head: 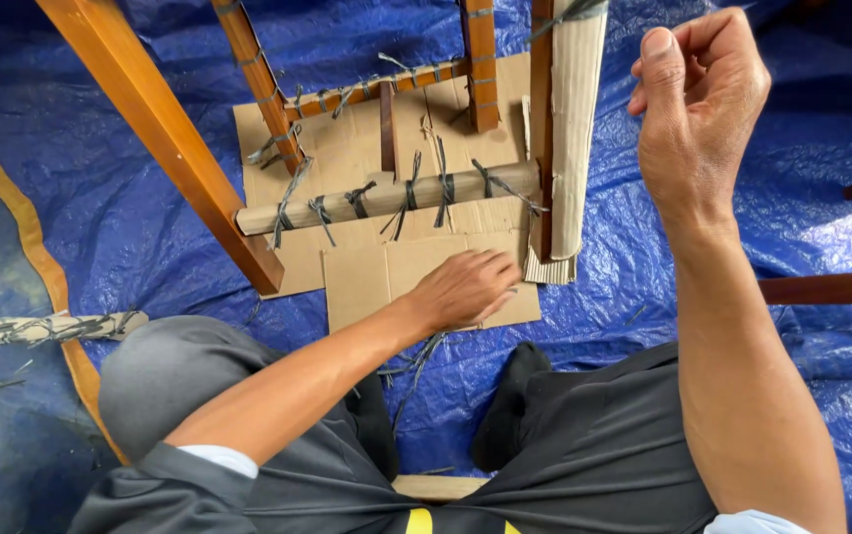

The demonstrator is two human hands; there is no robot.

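Blue tarp (119,213) covers the whole floor, crinkled and glossy. At its left edge lies a paper-wrapped stick (45,327) bound with grey twine. Further right, wooden legs (164,138) of a chair frame stand on flat cardboard (361,272) near the tarp's middle. A wrapped rung (386,198), tied with twine at several points, runs between the legs.

The left hand (465,289) lies flat, fingers spread, on the cardboard's front edge, gripping nothing. The right hand (698,99) is raised at the upper right, fingers curled shut, seemingly pinching a thin twine (569,12) that runs to a cardboard-wrapped leg (574,129); the pinch itself is hard to make out.

The twine looks light, limp and thin, probably best held near its end. The wrapping is likely soft and crushable, the frame stiff.

The frame's top is cut off, and the person's knees hide the near tarp.
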